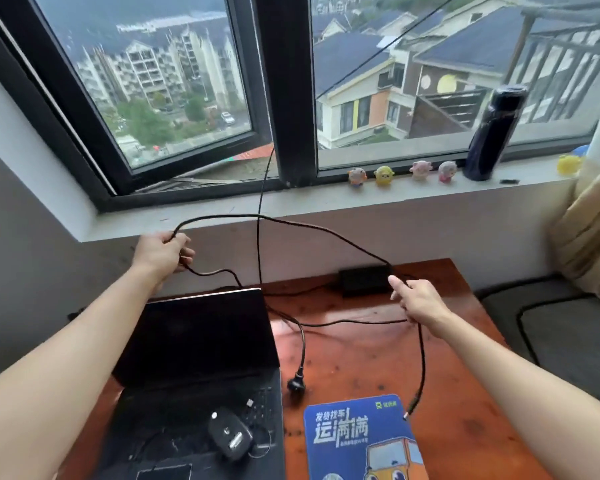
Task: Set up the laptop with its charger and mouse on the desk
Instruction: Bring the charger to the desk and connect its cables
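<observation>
Laptop (194, 358) sits open on the desk (378, 362), mouse (230, 433) on its keyboard. Charger brick (364, 280) lies at the desk's back. Left hand (163, 252) and right hand (418, 301) have fingers clenched around the cable (291, 223).

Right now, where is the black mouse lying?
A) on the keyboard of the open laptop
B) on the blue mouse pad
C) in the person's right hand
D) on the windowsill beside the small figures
A: the mouse sits on the keyboard of the open laptop, left of the blue mouse pad, which carries nothing.
</observation>
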